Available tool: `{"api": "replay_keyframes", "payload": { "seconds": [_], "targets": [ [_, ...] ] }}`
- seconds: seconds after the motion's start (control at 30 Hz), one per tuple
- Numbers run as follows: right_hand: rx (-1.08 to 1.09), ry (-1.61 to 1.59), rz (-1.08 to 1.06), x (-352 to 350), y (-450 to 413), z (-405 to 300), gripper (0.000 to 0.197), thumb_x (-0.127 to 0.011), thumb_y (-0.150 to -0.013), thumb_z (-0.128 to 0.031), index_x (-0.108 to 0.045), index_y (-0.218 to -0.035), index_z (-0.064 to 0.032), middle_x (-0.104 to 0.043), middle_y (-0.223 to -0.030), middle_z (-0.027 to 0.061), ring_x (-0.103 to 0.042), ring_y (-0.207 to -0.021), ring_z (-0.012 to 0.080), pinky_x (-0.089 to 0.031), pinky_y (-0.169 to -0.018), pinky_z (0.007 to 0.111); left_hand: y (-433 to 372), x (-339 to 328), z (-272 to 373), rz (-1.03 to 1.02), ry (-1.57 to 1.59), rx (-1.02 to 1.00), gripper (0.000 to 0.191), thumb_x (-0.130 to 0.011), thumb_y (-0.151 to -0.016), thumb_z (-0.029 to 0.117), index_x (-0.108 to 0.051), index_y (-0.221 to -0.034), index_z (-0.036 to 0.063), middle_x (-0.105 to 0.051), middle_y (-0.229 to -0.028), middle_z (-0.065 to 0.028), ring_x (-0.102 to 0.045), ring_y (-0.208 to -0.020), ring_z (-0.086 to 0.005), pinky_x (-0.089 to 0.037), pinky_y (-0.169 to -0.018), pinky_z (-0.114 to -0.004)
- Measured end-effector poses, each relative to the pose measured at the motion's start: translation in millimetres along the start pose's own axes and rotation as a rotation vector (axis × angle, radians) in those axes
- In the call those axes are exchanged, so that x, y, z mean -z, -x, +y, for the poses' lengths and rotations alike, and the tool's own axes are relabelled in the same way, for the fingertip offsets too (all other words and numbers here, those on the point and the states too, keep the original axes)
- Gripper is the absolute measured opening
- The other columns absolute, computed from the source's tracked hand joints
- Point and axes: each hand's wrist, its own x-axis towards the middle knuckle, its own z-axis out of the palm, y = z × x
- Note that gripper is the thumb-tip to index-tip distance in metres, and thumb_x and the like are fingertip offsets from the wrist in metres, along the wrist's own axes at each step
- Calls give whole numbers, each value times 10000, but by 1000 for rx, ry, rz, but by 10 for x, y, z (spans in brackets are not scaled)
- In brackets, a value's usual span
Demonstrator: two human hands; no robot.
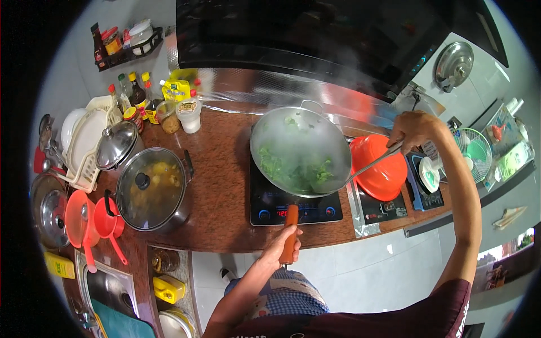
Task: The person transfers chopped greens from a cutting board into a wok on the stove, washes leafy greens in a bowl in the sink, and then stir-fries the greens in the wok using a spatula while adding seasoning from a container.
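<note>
A steaming wok (301,139) with leafy greens (319,173) inside sits on a black induction cooktop (270,211). My left hand (281,247) is closed around its orange-brown handle (289,236), on the side nearest me. Up at the right, my right hand (416,131) grips the metal handle of a cooking utensil (374,162), which slants down over the wok's right rim. Steam blurs the utensil's working end, so its kind cannot be told. Beneath that forearm and to its left lies a red plastic basin (378,169).
A lidded glass-top pot (151,190) of food stands left, near a second steel pot (120,145), red strainers (80,219) and a sink (110,287). Seasoning bottles (137,95) line the back left. A range hood (287,38) overhangs the wok; a fan (473,148) stands right.
</note>
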Motion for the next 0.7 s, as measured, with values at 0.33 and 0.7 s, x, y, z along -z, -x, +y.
{"api": "replay_keyframes", "payload": {
  "seconds": [0.33,0.7],
  "targets": [
    [52,100,330,-405,-471,-404,278,-600,-674,-280,-648,-943,-228,-616,-892,79,-567,-896,246,-455,-761,350,1,54,2,-8,4,-1,329,-482,-847,374,-471,-929,56,-457,-557,-26,-427,-394,-122,-371,-366,-249],
    [-94,-121,535,-658,-883,-232,229,-553,-699,-205,-637,-912,-210,-616,-926,74,-573,-921,252,-462,-785,366,1,82,23,-6,7,17,327,-491,-842,366,-481,-909,46,-473,-548,-35,-448,-380,-131,-385,-361,-256]
  ]
}}
